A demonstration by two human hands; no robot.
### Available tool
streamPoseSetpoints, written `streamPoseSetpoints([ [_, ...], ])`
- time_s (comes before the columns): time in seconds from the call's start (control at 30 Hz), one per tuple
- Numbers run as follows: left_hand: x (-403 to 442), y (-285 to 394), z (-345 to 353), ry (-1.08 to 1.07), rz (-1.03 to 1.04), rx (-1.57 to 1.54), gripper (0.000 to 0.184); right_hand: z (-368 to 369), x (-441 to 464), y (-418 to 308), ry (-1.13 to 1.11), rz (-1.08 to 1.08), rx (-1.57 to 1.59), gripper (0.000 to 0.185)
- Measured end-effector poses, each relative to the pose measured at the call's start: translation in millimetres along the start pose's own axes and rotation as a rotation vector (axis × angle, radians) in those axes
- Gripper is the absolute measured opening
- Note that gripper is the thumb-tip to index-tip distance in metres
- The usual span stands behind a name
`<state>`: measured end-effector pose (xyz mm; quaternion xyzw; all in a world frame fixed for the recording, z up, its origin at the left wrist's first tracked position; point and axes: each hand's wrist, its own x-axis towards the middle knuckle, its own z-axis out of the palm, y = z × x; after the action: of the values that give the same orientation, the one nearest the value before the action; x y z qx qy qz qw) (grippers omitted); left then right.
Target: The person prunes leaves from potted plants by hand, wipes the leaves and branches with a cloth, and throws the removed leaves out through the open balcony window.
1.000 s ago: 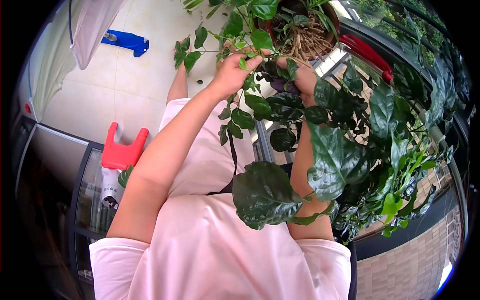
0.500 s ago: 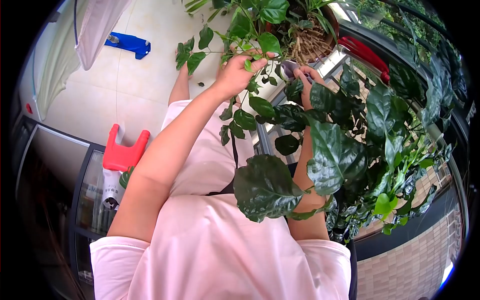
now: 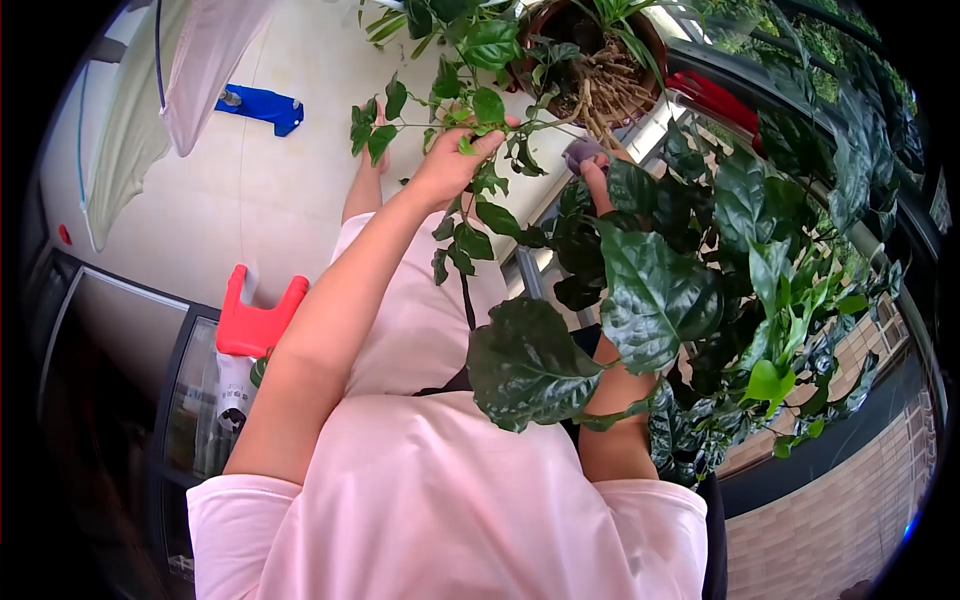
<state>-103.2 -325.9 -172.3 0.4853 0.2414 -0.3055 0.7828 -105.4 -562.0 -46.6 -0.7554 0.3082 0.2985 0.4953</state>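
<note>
My left hand (image 3: 455,165) is closed in a pinch on a thin vine stem (image 3: 555,124) with small green leaves, which runs toward the plant pot (image 3: 657,52). Leaves hang below and to the left of these fingers. To the right, my right hand (image 3: 597,183) is closed around a soft-looking purple-grey thing (image 3: 580,152), perhaps a cloth, just below the pot. Large dark green leaves (image 3: 660,300) partly cover the right hand and its forearm. Thick pale brown stems (image 3: 605,85) crowd the pot's opening.
Glossy climbing foliage (image 3: 770,270) fills the right side along a railing. Behind it lies a red thing (image 3: 712,97). On the left are a red plastic piece (image 3: 262,318), a blue metal-like part (image 3: 265,108) on the tiled floor, hanging fabric (image 3: 205,70) and a dark-framed glass cabinet (image 3: 190,395).
My left hand has shifted slightly left and down with the stem, which now stretches straighter toward the right hand. The purple-grey thing shows more fully in my right hand. The view has shifted slightly.
</note>
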Motion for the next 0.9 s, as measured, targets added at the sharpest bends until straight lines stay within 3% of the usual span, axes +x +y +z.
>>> streamPoseSetpoints([
  [0.2,-2.8,-9.0,5.6,0.025,-0.075,-0.246,0.027,11.8,-1.6,21.7,0.058,-0.001,0.117,0.019],
  [0.57,-1.4,-8.4,-5.5,-0.042,-0.128,-0.061,0.034,32.0,39.4,34.4,0.033,-0.034,0.293,0.02],
  [0.6,1.5,-16.4,-1.4,0.01,-0.032,-0.124,0.034,37.7,49.3,37.2,0.02,-0.035,0.31,0.02],
  [0.9,1.2,-17.1,-2.8,-0.042,-0.065,-0.164,0.028,53.9,96.1,26.3,-0.058,-0.086,0.476,0.022],
])
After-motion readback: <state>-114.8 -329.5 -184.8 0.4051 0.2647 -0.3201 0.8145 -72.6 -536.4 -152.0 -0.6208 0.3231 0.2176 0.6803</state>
